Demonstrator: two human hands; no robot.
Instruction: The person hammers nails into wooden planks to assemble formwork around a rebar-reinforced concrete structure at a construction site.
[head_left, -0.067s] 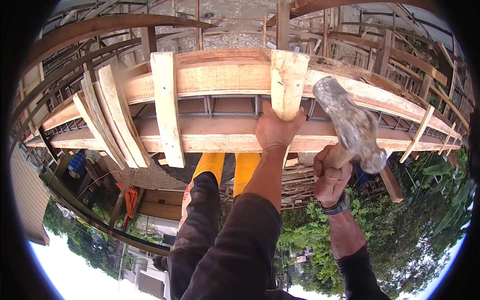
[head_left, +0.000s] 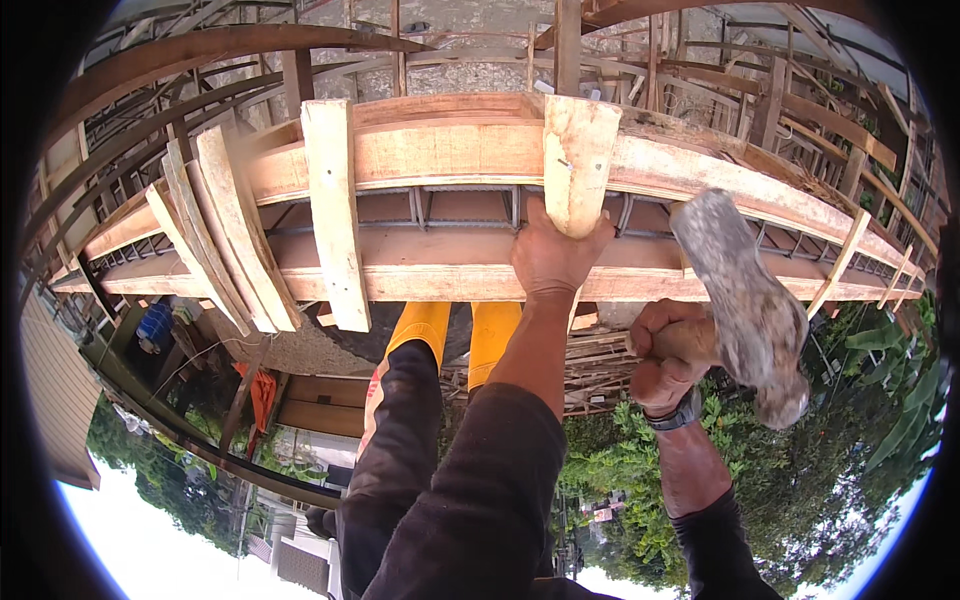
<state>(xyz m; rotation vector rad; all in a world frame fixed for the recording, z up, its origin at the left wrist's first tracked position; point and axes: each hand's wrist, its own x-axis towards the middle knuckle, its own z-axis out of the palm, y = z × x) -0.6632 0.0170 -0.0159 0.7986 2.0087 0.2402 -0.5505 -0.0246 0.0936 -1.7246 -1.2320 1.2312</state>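
Observation:
My left hand (head_left: 562, 255) is closed round the lower end of a short pale wooden slat (head_left: 580, 150), holding it across the top of a long wooden beam form (head_left: 450, 155). Small dark spots, perhaps nail heads, show on the slat's face. At the right, my right hand (head_left: 670, 355) grips the wooden handle of a hammer (head_left: 745, 290). The worn grey head, slightly blurred, is raised to the right of the slat and apart from it. Steel reinforcing bars (head_left: 465, 207) run in the gap between the form's two boards.
Another slat (head_left: 335, 215) crosses the form left of my hand, with several loose slats (head_left: 225, 230) leaning beyond it. Thin cross pieces (head_left: 840, 262) span the right end. My legs in yellow boots (head_left: 425, 325) are below the form. Timber framing stands ahead; greenery (head_left: 640, 460) lies far below.
The hammer head has swung right and downward in the picture, tilting away from the slat. My left hand and the slat have stayed almost in place.

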